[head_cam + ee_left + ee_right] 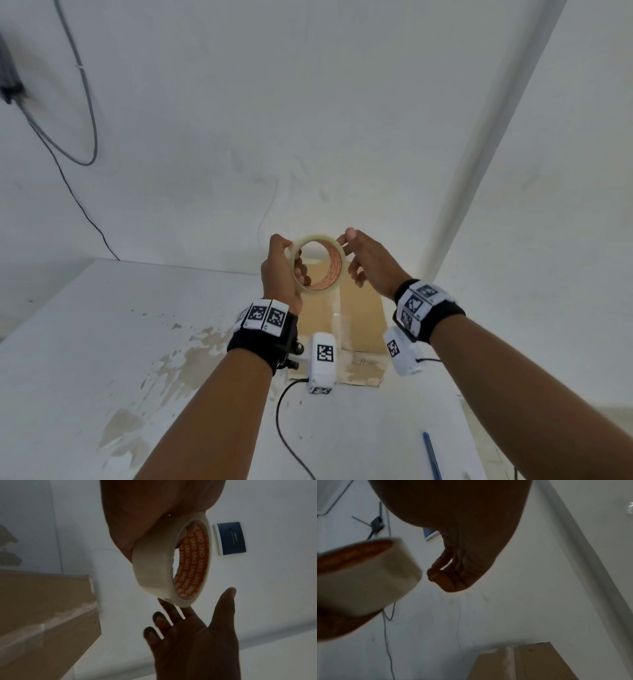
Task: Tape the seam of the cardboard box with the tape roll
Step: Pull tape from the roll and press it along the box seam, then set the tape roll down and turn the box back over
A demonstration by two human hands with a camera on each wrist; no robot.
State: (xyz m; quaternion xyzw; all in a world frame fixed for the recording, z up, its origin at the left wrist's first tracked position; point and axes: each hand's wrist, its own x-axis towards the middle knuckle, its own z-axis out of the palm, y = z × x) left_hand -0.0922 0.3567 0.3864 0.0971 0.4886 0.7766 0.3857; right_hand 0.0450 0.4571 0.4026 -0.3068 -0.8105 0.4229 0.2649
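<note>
My left hand (294, 263) holds the clear tape roll (334, 270) upright in the air above the cardboard box (364, 315), fingers hooked through its orange core. A strip of clear tape (339, 311) runs from the roll down onto the box top along its seam. My right hand (349, 253) is just right of the roll, fingers loosely spread. In the left wrist view a fingertip of the right hand (193, 635) touches the rim of the roll (154, 563), thumb held apart. The right wrist view shows the roll (364, 577) blurred at left and the box (530, 662) below.
The box sits on a white, stained table (102, 342) against a white wall. A blue pen (431, 455) lies at the near right. A black cable (284, 421) trails across the table front. Grey cables (85, 102) hang on the wall at left.
</note>
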